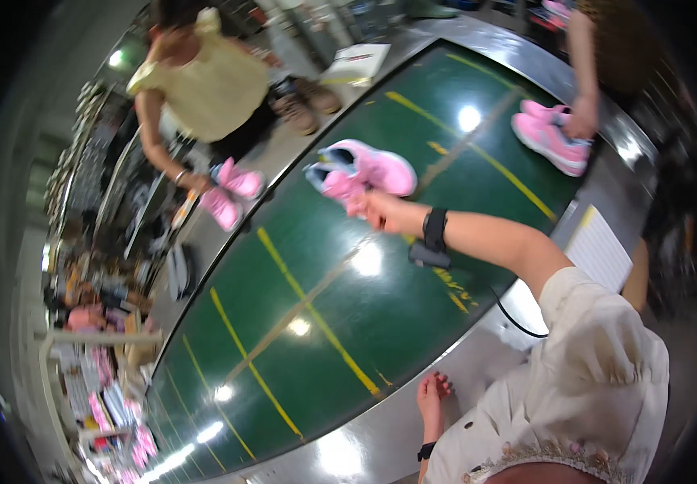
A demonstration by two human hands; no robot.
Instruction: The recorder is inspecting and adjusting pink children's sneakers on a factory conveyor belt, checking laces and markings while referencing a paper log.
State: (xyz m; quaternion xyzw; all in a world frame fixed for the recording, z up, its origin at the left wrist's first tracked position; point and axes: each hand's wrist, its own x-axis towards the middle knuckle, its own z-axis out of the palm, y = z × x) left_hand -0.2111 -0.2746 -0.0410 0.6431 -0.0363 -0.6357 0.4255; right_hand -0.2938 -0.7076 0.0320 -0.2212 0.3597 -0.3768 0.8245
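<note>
My right arm reaches across the green belt, with a dark band on the wrist. My right hand [380, 211] is closed on the near one of two pink sneakers, a pink sneaker [340, 187] with a grey-blue collar. Its mate, the other pink sneaker [384, 169], lies beside it on the belt, farther from me. My left hand [434, 394] is by the metal edge nearest me, fingers slightly bent and apart, with nothing seen in it. A dark band circles that wrist too.
The green belt [284, 323] has yellow cross lines and metal borders. Opposite, a person in pale yellow [211, 89] handles pink shoes [223, 208]; brown shoes [296, 113] stand nearby. At right, another person's hand [582, 117] grips pink sneakers [550, 145]. A lined paper pad [598, 250] lies nearby.
</note>
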